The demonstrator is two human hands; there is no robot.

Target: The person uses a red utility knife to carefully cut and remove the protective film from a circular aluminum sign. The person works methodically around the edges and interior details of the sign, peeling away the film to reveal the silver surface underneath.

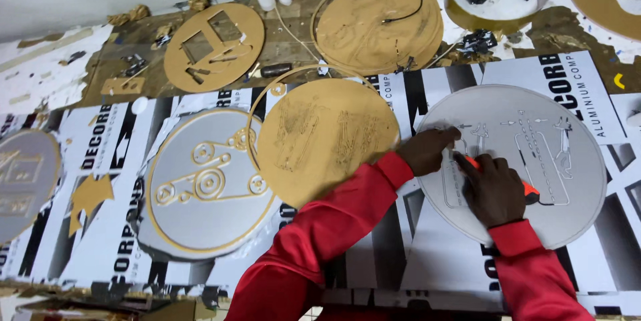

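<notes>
We look down on a workbench (pixel 427 274) covered in black-and-white printed sheets. At the far left edge lies part of a grey disc (pixel 23 181). Next comes a grey round panel (pixel 207 184) with a tan rim and raised tan rings and loops. Behind it, on bare wood, sits a tan disc with cut-out shapes (pixel 214 46). In the middle lies a plain tan disc (pixel 324 137) with faint scored lines, a thin tan ring around its left side. Behind that rests a stack of tan discs (pixel 377 24) with a black cable across the top. Our red sleeves reach in from the bottom toward a grey disc with engraved outlines (pixel 527 154) on the right. Our left hand (pixel 431 150) presses on its left part, fingers curled with the tips on the surface, grasping nothing. Just beside it, our right hand (pixel 494 191) is clenched around an orange tool (pixel 527 191), mostly hidden, its tip on the disc.
</notes>
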